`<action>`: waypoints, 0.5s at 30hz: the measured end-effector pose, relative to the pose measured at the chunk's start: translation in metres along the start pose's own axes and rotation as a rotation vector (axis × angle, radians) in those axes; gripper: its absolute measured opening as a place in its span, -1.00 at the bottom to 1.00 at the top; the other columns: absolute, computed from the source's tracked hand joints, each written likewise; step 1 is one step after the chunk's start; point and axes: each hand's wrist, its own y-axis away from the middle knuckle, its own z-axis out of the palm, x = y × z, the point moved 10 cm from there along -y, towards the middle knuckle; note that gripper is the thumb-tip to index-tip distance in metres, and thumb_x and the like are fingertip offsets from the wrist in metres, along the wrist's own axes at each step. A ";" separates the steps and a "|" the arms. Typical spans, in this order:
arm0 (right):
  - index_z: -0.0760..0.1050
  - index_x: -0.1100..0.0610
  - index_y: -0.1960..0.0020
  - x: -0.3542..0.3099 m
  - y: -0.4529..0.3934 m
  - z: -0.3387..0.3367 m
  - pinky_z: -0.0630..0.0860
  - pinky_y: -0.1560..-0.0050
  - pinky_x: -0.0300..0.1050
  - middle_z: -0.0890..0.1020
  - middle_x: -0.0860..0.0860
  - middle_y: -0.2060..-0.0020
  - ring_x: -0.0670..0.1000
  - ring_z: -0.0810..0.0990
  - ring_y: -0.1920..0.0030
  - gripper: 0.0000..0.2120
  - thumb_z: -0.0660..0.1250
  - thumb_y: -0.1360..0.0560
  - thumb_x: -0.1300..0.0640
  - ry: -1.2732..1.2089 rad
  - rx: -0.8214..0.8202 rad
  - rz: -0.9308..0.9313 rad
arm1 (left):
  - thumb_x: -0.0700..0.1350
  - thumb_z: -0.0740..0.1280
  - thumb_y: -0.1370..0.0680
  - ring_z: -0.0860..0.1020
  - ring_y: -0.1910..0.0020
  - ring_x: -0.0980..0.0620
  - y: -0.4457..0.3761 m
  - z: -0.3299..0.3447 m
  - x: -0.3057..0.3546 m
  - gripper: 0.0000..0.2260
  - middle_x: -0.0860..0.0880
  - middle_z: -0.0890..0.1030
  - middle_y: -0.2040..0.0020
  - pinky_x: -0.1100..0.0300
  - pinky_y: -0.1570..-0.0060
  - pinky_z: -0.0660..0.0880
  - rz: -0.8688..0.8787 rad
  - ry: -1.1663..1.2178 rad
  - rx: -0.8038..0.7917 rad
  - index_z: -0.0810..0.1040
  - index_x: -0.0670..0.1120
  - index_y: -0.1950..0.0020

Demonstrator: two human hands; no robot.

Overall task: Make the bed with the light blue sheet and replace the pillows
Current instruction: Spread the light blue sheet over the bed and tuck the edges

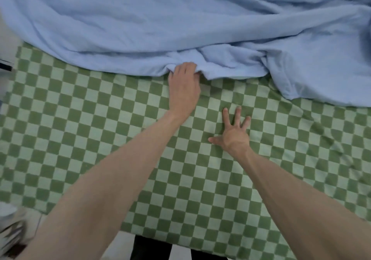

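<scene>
Bed [120,139] in green checks lies under rumpled light blue sheet [180,24].

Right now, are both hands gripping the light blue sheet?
No: only the left hand grips the light blue sheet; the right hand presses flat on the checkered cover.

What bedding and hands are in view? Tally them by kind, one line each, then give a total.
Light blue sheet: 1, rumpled, gripped at its near edge by the left hand
Green checkered cover: 1
Hands: 2, left hand and right hand, the right pressed flat on the cover with fingers spread
Pillows: 0 in view
Total: 4
</scene>
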 end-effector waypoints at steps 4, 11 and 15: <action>-0.19 -0.11 -0.64 0.005 0.010 -0.003 0.22 -0.51 0.06 -0.22 -0.03 -0.62 0.24 -0.21 -0.61 -0.08 0.33 -0.52 -0.27 -0.229 0.014 -0.074 | -0.14 0.12 -0.65 0.38 0.23 -0.02 0.100 -0.116 -0.046 -0.83 -0.04 0.46 0.19 0.16 0.22 0.28 -0.053 0.267 0.091 0.47 -0.13 0.02; 0.48 0.05 -0.07 -0.002 0.096 0.046 0.42 0.11 -0.58 0.50 -0.09 0.01 -0.06 0.48 -0.06 -0.79 0.07 -0.73 0.17 -1.696 -0.295 0.209 | -0.09 0.08 -0.70 0.38 0.22 -0.02 0.234 -0.187 -0.062 -0.77 0.04 0.42 0.17 0.07 0.18 0.34 0.137 -0.029 -0.173 0.45 -0.10 0.07; 0.53 0.11 -0.38 -0.015 0.176 0.071 0.39 -0.43 0.06 0.62 0.13 -0.26 0.13 0.56 -0.29 -0.58 0.31 -0.58 -0.05 -2.504 -0.453 0.237 | -0.07 0.13 -0.64 0.50 0.08 -0.15 0.291 -0.172 -0.111 -0.73 -0.04 0.51 0.10 -0.10 0.15 0.51 -0.281 -0.087 -0.276 0.53 -0.18 0.07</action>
